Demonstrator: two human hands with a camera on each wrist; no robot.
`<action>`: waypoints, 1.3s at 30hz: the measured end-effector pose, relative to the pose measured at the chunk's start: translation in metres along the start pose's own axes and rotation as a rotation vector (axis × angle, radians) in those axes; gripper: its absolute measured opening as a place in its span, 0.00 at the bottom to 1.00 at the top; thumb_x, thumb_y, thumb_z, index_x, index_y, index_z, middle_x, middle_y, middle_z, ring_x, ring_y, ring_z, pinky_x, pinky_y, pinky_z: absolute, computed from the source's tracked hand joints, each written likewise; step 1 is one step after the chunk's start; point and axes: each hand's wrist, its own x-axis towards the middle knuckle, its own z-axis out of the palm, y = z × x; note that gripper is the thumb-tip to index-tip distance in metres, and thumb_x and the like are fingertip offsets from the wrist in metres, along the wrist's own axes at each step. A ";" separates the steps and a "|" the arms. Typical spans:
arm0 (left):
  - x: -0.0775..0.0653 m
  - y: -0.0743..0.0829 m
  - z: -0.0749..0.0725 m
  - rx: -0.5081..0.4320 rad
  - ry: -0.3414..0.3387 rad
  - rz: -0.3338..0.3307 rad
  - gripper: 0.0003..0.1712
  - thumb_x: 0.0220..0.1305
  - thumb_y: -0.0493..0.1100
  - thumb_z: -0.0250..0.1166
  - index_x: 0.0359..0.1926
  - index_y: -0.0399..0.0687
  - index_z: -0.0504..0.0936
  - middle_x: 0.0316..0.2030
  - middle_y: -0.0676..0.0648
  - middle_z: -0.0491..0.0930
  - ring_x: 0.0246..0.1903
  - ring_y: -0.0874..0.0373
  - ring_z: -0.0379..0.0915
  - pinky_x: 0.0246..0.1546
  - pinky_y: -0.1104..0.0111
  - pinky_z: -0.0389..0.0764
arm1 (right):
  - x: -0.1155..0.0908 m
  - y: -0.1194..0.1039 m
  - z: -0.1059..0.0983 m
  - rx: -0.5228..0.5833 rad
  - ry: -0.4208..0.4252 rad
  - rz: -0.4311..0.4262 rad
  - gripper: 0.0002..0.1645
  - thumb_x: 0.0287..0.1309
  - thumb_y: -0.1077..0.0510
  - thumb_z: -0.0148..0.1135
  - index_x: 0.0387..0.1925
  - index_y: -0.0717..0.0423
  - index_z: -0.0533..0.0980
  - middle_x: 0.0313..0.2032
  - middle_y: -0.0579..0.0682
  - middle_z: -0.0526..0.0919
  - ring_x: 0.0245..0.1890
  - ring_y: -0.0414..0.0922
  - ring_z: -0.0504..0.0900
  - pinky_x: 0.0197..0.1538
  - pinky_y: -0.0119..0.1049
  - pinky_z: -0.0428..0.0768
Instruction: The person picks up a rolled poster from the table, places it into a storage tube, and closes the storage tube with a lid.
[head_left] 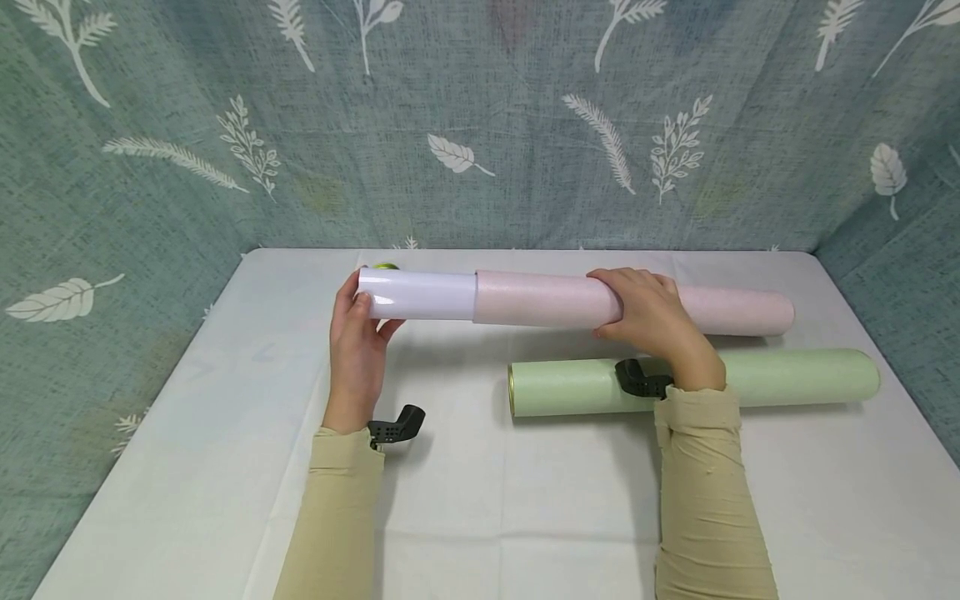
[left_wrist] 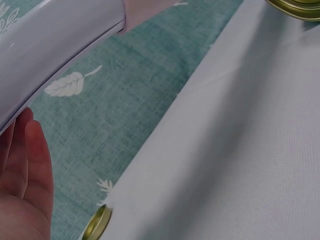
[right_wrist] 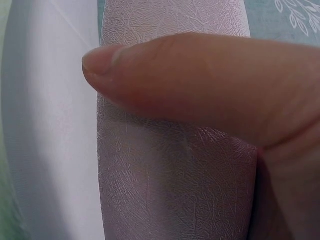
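Observation:
A pink cardboard tube [head_left: 540, 300] with a textured surface is held level above the white table. Out of its left end sticks a glossy white paper roll [head_left: 420, 296], whose long edge shows in the left wrist view. My left hand [head_left: 356, 358] holds the roll near its free end, thumb on the near side. Around the middle of the pink tube my right hand [head_left: 648, 312] grips, its thumb [right_wrist: 175, 75] lying across the tube in the right wrist view. How far the roll reaches inside the tube is hidden.
A light green tube [head_left: 570, 387] with a gold rim lies on the table [head_left: 450, 517] below the pink one, partly under my right wrist. A small gold lid [left_wrist: 97, 222] sits at the table's far edge, mostly behind the roll in the head view. Patterned cloth [head_left: 510, 108] hangs behind.

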 end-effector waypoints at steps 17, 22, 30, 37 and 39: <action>0.000 -0.003 0.001 0.022 -0.016 -0.032 0.23 0.66 0.42 0.49 0.62 0.47 0.60 0.60 0.41 0.61 0.50 0.47 0.66 0.49 0.58 0.68 | -0.001 -0.001 0.000 -0.004 0.003 0.002 0.45 0.34 0.49 0.73 0.59 0.44 0.64 0.55 0.49 0.69 0.55 0.51 0.63 0.55 0.54 0.50; 0.000 -0.005 0.003 0.028 -0.031 -0.041 0.24 0.65 0.42 0.51 0.62 0.48 0.61 0.59 0.41 0.60 0.50 0.48 0.66 0.50 0.58 0.68 | 0.000 -0.001 0.000 -0.004 0.000 0.004 0.45 0.34 0.49 0.73 0.59 0.44 0.64 0.55 0.49 0.69 0.56 0.51 0.63 0.55 0.54 0.50; -0.002 -0.006 0.008 0.043 -0.037 -0.069 0.24 0.66 0.42 0.51 0.62 0.49 0.61 0.56 0.42 0.62 0.49 0.48 0.66 0.50 0.56 0.67 | 0.001 -0.001 0.000 -0.001 -0.007 0.002 0.45 0.35 0.50 0.73 0.59 0.44 0.64 0.55 0.49 0.69 0.56 0.51 0.63 0.56 0.54 0.49; -0.003 -0.006 0.009 0.104 -0.029 -0.095 0.24 0.66 0.43 0.51 0.62 0.49 0.61 0.58 0.43 0.60 0.51 0.48 0.65 0.51 0.56 0.68 | 0.000 -0.001 0.000 -0.005 -0.008 0.006 0.46 0.35 0.49 0.73 0.59 0.44 0.64 0.55 0.49 0.69 0.55 0.51 0.63 0.55 0.54 0.50; -0.003 -0.007 0.009 0.109 -0.031 -0.103 0.24 0.66 0.44 0.51 0.62 0.49 0.62 0.57 0.43 0.60 0.51 0.49 0.65 0.51 0.55 0.68 | 0.000 -0.001 0.000 -0.006 -0.008 0.005 0.46 0.35 0.49 0.73 0.59 0.44 0.64 0.55 0.49 0.69 0.55 0.51 0.63 0.55 0.54 0.50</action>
